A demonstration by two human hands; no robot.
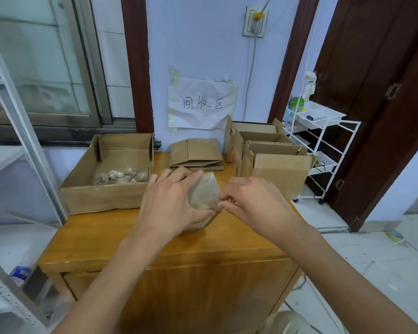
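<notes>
The small brown cardboard packet, faced with a cloudy clear film, stands near the middle of the wooden bench, a little toward its far edge. Its lower end seems to rest on the wood. The left grip is clamped on it, with the fingers curled over the top and left side and the thumb across the lower front. The right grip is pinched together at the packet's right edge, thumb and forefinger closed on what looks like the lip of the film.

The step in hand is probably stripping that film off the card. To do it well, the left grip should hold the packet firmly against the bench. The right should pull low and flat across the face, slowly, so the film comes away in one piece rather than tearing or lifting the paper skin.

At the left edge of the bench sits a large open cardboard box holding crumpled pale wads, a likely place for the waste. Flattened brown cardboard lies at the far edge, just behind the packet. Several open cartons crowd the far right corner.
</notes>
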